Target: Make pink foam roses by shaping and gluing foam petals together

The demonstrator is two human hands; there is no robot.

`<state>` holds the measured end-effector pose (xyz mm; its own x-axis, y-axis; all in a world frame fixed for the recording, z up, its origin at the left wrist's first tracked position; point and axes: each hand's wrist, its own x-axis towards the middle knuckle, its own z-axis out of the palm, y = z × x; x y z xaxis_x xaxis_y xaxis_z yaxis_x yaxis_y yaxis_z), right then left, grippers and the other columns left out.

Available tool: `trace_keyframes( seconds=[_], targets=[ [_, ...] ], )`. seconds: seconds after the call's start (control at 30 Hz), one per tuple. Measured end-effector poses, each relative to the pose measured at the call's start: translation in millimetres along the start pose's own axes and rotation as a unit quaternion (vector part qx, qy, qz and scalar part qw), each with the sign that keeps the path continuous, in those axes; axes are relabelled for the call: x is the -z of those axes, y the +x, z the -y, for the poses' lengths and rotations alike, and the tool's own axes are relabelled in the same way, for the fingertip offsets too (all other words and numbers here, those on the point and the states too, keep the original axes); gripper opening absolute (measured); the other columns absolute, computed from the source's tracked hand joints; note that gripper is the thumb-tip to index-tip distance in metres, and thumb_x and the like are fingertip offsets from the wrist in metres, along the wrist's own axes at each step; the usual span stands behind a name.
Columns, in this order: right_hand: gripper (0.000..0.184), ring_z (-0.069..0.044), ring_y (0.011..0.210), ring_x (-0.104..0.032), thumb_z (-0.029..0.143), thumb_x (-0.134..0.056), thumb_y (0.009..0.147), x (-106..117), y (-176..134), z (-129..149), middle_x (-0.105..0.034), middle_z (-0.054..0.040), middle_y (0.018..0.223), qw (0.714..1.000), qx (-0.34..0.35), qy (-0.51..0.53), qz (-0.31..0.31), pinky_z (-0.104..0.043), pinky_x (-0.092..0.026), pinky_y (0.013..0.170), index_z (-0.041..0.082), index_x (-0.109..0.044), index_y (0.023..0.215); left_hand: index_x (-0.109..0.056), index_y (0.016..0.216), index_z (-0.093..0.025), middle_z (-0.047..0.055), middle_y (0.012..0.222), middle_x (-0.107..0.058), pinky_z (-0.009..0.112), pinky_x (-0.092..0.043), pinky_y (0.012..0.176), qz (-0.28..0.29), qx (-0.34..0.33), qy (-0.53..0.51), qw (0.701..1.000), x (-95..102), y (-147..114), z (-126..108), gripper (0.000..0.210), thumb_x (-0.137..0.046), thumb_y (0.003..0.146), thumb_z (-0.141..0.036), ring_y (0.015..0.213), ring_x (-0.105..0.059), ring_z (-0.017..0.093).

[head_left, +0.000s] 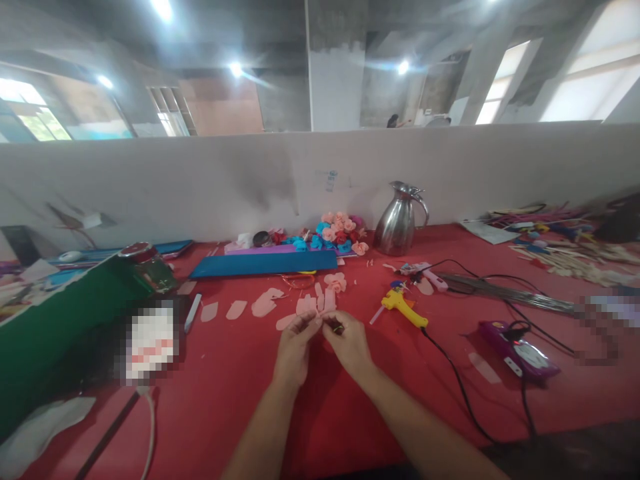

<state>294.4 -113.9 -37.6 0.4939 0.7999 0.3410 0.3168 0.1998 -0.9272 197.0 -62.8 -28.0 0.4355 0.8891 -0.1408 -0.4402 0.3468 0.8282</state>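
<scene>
Both hands meet at the middle of the red table, fingertips nearly touching. My left hand [293, 348] is closed in a pinch on a small pink crepe paper piece [320, 313], mostly covered by the fingers. My right hand [353, 345] pinches the same piece from the other side; a thin yellow-green bit [338, 329] shows by its fingers. Just beyond lie loose pink paper petals [307, 305] and a finished pink paper rose [337, 283]. More cut petals [236, 309] lie in a row to the left.
A yellow glue gun [407, 309] lies right, its cord trailing past a purple power strip [520, 353]. Behind are a blue paper sheet [265, 264], a flower heap [343, 230] and a steel jug [397, 223]. Left are a glass jar [153, 270] and green board [65, 320].
</scene>
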Motion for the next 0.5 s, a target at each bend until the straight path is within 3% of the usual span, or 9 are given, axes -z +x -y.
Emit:
trace_keyframes(
  seconds=[0.2,0.3,0.37,0.5],
  targets=[
    [0.012,-0.016,0.068,-0.062,0.023,-0.054,0.076,0,0,0,-0.068,-0.0024,0.075,1.000,-0.017,0.014,-0.002,-0.026,-0.049,0.062,0.018,-0.065,0.078,-0.070,0.074,-0.014,0.005,0.074,-0.068,0.028,-0.047,0.073,-0.014,-0.014,0.029,0.999,1.9,1,0,0.020,-0.077,0.058,-0.022,0.070,-0.061,0.015],
    [0.012,-0.016,0.068,-0.062,0.024,-0.055,0.076,0,0,1,-0.068,-0.0028,0.076,1.000,-0.023,0.015,-0.001,-0.026,-0.049,0.063,0.018,-0.065,0.078,-0.071,0.073,-0.016,0.004,0.078,-0.068,0.027,-0.046,0.076,-0.061,-0.091,0.111,0.988,6.8,4,2,0.017,-0.076,0.059,-0.023,0.077,-0.061,0.016],
    [0.011,-0.016,0.069,-0.062,0.025,-0.056,0.076,0,-1,2,-0.068,-0.0029,0.076,1.000,-0.027,0.016,0.001,-0.026,-0.049,0.064,0.018,-0.065,0.078,-0.072,0.073,-0.017,0.005,0.081,-0.067,0.027,-0.045,0.078,-0.062,-0.125,0.153,0.978,10.1,5,4,0.016,-0.076,0.059,-0.024,0.082,-0.060,0.017],
    [0.011,-0.016,0.071,-0.063,0.026,-0.056,0.076,1,0,0,-0.068,-0.0031,0.077,0.999,-0.031,0.039,0.013,-0.027,-0.050,0.066,0.019,-0.064,0.078,-0.072,0.072,-0.015,0.005,0.076,-0.068,0.026,-0.044,0.074,-0.018,-0.077,0.130,0.988,12.4,7,6,0.016,-0.075,0.062,-0.027,0.075,-0.059,0.015]
  ],
)
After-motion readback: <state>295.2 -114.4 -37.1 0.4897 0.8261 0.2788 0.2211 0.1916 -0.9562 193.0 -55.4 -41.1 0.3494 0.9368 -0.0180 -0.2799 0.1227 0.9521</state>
